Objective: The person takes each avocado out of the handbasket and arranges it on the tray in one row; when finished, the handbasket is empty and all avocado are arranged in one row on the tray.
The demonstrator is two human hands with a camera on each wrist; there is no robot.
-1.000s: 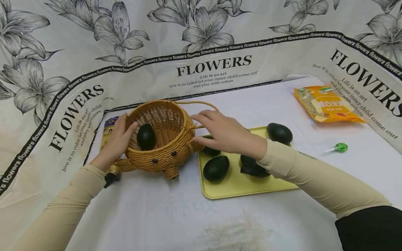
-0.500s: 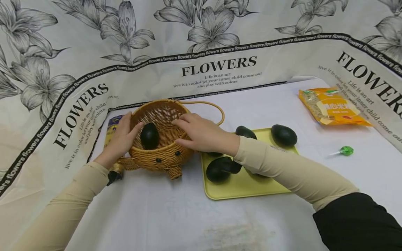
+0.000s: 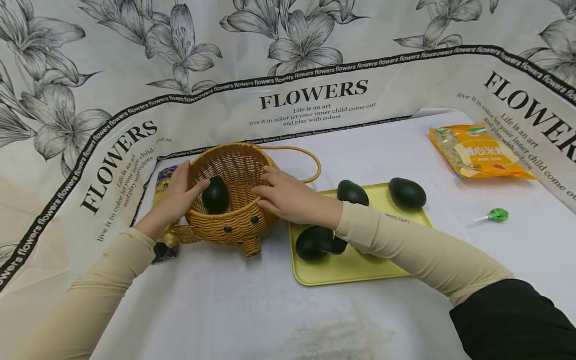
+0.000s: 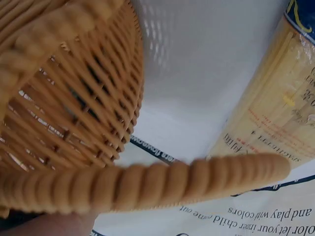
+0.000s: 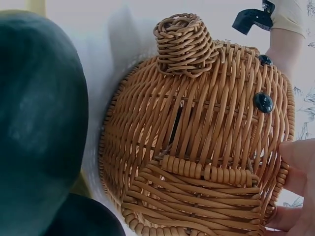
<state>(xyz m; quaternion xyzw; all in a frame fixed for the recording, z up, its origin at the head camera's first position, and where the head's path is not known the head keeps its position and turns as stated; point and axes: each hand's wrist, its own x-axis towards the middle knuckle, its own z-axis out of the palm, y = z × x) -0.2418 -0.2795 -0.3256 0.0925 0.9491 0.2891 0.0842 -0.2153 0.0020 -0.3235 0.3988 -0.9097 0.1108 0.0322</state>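
A wicker basket [image 3: 211, 230] with an animal face, two black eyes and a snout, stands on the white table. One dark green avocado [image 3: 217, 196] lies inside it. My left hand [image 3: 176, 199] grips the basket's left rim, thumb over the inner side. At the right rim, my right hand [image 3: 294, 200] holds on with its fingers bent over the edge. The right wrist view shows that hand's fingers [image 5: 295, 169] at the rim, near a wicker ear [image 5: 197, 196]. The left wrist view has another ear [image 4: 147, 184] across it, with only a sliver of hand visible.
Right of the basket is a yellow tray [image 3: 324, 275] bearing several avocados [image 3: 407, 194], partly hidden by my right arm. A spaghetti pack [image 4: 275, 93] lies left of the basket. Farther right are an orange food bag [image 3: 481, 152] and a green lollipop [image 3: 498, 215].
My right hand has moved left, from beside the basket's handle onto its right rim. The left hand keeps its hold, and the basket stays in about the same place.
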